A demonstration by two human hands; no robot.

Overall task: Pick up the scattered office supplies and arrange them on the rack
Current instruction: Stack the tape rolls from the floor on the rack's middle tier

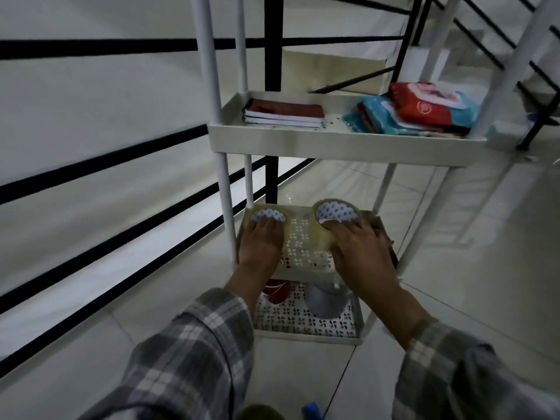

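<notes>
A white tiered rack [333, 140] stands in front of me. On its middle shelf [306, 247] two rolls of clear tape lie side by side. My left hand [262, 241] grips the left tape roll [266, 214], fingers reaching into its core. My right hand [360, 253] holds the right tape roll [336, 211] the same way. The upper shelf carries a stack of red spiral notebooks [285, 112] at the left and a pile of red and blue packets [421, 109] at the right.
The bottom shelf [306, 325] holds a red object [277, 291] and a grey roll [325, 303]. A black railing [106, 165] runs along the left and behind the rack. A blue item [312, 411] lies on the tiled floor near me.
</notes>
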